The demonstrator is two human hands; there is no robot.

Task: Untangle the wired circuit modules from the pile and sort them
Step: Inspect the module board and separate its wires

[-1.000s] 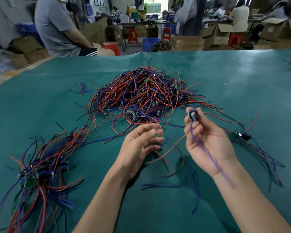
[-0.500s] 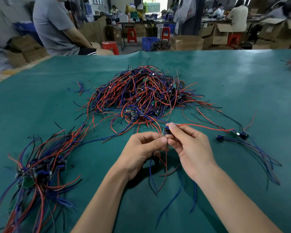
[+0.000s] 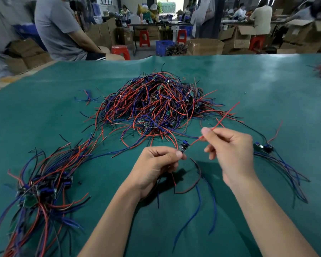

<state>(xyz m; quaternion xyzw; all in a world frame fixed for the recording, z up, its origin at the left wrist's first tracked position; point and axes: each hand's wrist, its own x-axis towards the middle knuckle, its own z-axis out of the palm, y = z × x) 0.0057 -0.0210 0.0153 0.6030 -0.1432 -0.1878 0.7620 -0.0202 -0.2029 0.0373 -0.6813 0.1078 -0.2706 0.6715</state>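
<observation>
Nearest the body, loose blue and dark leads point(image 3: 198, 184) hang from the work and trail on the green mat point(image 3: 267, 86). Just above them the left hand point(image 3: 156, 164) pinches a small dark circuit module point(image 3: 183, 147) between thumb and forefinger, other fingers curled under. The right hand point(image 3: 232, 151) pinches that module's thin red wire point(image 3: 220, 121) partway along, the free end angled up and away to the right.

To do this step well, I judge: hold the module by its board edge, not the solder joints, and run the right pinch outward along the red wire with light tension — straighten it, don't yank.

Left of the arms lies a sorted bundle of modules with red, blue and black leads point(image 3: 39, 188), the likely place to lay this one, wires aligned the same way. On the right, a separate module with blue leads point(image 3: 263, 147) rests on the mat.

Farther off — the big tangled pile of red and blue wired modules point(image 3: 156, 104), mostly unsorted.
</observation>
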